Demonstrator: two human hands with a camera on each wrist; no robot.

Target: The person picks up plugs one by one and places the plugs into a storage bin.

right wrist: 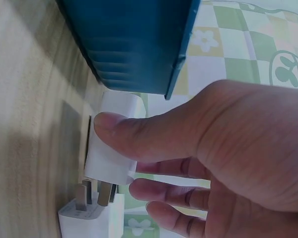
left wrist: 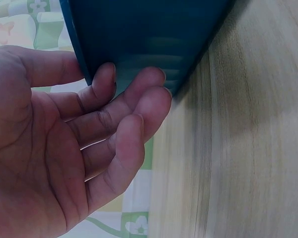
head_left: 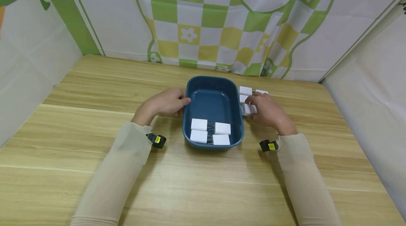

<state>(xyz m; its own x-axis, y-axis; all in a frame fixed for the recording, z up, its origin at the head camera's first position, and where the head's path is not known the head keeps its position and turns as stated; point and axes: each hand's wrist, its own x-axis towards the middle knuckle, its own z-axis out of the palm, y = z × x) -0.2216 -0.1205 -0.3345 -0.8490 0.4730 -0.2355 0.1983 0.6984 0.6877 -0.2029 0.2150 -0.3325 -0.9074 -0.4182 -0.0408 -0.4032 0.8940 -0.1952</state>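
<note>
A dark blue plastic bin [head_left: 209, 102] stands on the table. My left hand [head_left: 168, 101] grips its left rim, thumb over the edge; in the left wrist view the left hand's fingers [left wrist: 151, 106] curl against the outer wall. Inside the bin, at the near end, several white charger plugs [head_left: 199, 124] lie in two rows, prongs facing inward. Close outside the right wall, my right hand [head_left: 269, 111] pinches a white charger plug [right wrist: 111, 144], whose prongs show in the right wrist view. Another plug [right wrist: 82, 218] lies beside it with its prongs towards the held one.
More white charger plugs [head_left: 245, 90] lie on the wooden table [head_left: 203, 183] behind the right hand, partly hidden by it. A green and yellow checked curtain [head_left: 219, 25] hangs along the back edge. White cloth walls stand at both sides.
</note>
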